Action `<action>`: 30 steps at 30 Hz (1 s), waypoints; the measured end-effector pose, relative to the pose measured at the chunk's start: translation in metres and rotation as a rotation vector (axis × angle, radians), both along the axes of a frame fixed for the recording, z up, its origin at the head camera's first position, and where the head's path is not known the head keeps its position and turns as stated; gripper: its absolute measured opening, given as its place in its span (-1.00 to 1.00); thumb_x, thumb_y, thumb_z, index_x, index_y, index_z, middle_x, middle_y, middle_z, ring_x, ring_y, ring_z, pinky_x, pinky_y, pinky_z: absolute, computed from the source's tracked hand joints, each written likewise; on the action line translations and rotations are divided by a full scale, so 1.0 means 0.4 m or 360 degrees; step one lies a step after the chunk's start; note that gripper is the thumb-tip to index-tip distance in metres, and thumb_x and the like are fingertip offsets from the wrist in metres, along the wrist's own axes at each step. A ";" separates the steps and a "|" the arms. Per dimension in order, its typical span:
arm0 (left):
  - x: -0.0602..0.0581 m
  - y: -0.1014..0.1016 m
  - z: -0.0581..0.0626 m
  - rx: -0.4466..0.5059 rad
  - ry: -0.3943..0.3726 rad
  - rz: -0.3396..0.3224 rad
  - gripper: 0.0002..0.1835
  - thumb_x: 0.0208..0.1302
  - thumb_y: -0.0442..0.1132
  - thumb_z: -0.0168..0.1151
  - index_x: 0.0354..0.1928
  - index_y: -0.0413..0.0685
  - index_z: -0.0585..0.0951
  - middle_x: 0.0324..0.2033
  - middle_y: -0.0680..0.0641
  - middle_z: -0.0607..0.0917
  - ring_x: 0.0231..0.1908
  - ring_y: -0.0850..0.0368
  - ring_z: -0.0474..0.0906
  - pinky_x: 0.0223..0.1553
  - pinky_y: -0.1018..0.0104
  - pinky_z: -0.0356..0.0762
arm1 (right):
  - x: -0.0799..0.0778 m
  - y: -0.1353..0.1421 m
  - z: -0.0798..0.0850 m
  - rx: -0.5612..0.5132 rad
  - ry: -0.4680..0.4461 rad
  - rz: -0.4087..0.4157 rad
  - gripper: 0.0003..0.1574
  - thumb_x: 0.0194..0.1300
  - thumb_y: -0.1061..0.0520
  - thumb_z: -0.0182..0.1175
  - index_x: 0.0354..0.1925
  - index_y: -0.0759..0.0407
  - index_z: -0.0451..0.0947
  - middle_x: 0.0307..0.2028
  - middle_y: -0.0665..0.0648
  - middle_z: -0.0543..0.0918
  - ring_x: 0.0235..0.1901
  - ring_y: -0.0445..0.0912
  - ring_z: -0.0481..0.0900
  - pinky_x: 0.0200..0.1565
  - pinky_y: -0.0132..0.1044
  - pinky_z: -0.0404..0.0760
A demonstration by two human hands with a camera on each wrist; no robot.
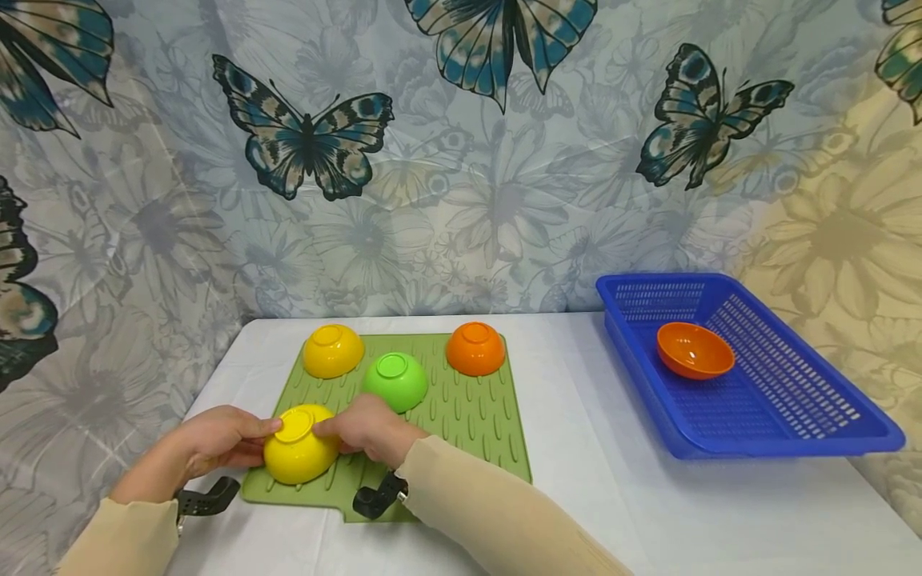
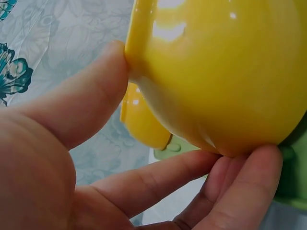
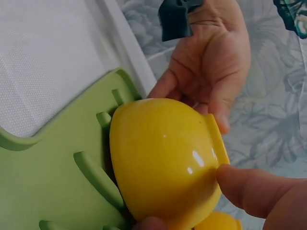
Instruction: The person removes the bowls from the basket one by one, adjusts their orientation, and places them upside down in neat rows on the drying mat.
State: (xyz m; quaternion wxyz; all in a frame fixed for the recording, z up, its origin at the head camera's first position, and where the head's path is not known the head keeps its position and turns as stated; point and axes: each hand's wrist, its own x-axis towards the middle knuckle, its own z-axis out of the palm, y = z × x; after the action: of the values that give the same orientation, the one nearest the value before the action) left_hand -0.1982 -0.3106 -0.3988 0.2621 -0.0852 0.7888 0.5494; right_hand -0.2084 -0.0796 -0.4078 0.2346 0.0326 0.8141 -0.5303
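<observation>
A yellow bowl [image 1: 299,456] lies upside down at the near left of the green ridged mat [image 1: 471,432], held between both hands. My left hand [image 1: 219,438] grips its left side, thumb against the foot ring and fingers low near the rim, as the left wrist view shows. On the opposite side, my right hand [image 1: 370,432] has its thumb on the foot ring [image 3: 219,143]; a fingertip shows low on the bowl, the other fingers being hidden. Beyond them on the mat are an upturned green bowl [image 1: 396,384], another yellow bowl [image 1: 333,352] and an orange bowl [image 1: 475,350].
A blue perforated basket [image 1: 651,408] stands on the right of the white-covered table [image 1: 576,496], with an orange bowl [image 1: 695,352] inside it, opening up. Butterfly-print cloth [image 1: 468,240] hangs behind and at the sides. Each wrist wears a black strap [image 1: 205,498].
</observation>
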 end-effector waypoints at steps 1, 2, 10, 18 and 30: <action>-0.001 -0.002 -0.001 -0.0001 -0.0004 0.0000 -0.53 0.42 -0.18 0.24 -0.01 -0.62 0.50 -0.18 -0.24 0.60 -0.21 0.00 0.62 -0.07 0.09 0.66 | -0.001 0.002 0.000 -0.0028 -0.0017 -0.0008 -0.52 0.09 0.03 0.53 -0.16 0.34 0.62 -0.16 0.15 0.65 -0.31 0.00 0.69 0.00 0.01 0.59; -0.002 -0.003 -0.001 0.0000 -0.0008 0.0002 -0.52 0.42 -0.18 0.24 -0.01 -0.61 0.50 -0.18 -0.24 0.60 -0.21 0.00 0.62 -0.07 0.09 0.66 | -0.001 0.005 0.001 -0.0058 -0.0037 -0.0015 -0.54 0.10 0.05 0.53 -0.16 0.33 0.62 -0.14 0.15 0.64 -0.31 0.01 0.70 0.02 0.01 0.58; 0.006 0.000 0.006 -0.0107 0.0052 -0.0019 -0.38 0.40 -0.06 0.28 0.14 -0.57 0.44 -0.11 -0.25 0.60 -0.15 -0.03 0.59 -0.05 0.08 0.65 | 0.006 0.026 -0.001 -0.0175 -0.0130 -0.0067 -0.64 0.13 0.04 0.50 -0.24 0.23 0.61 -0.31 0.10 0.62 -0.34 -0.03 0.69 0.11 0.12 0.48; 0.021 0.034 0.026 -0.0276 0.0361 -0.0165 -0.23 0.35 -0.10 0.33 0.45 -0.31 0.28 0.30 -0.47 0.33 0.19 -0.32 0.42 -0.04 -0.06 0.63 | 0.025 0.061 0.004 -0.0366 -0.0126 -0.0008 -0.63 0.19 0.05 0.45 -0.20 0.28 0.57 -0.28 0.18 0.60 -0.29 0.02 0.70 -0.01 -0.06 0.62; 0.047 0.033 0.002 -0.0493 0.0552 -0.0384 -0.02 0.02 -0.07 0.57 0.49 -0.06 0.31 0.39 -0.37 0.28 0.24 -0.45 0.29 0.04 -0.36 0.40 | 0.040 0.212 0.052 -0.0814 -0.0046 0.0198 -0.58 0.33 0.14 0.32 0.02 0.43 0.56 -0.07 0.26 0.60 -0.06 0.16 0.64 -0.02 -0.14 0.66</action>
State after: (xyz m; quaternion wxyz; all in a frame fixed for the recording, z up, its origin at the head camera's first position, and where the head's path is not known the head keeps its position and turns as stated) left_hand -0.1796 -0.2974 -0.3981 0.1704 0.0660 0.9011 0.3932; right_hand -0.1923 0.0053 -0.3869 0.2791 -0.0703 0.6506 -0.7028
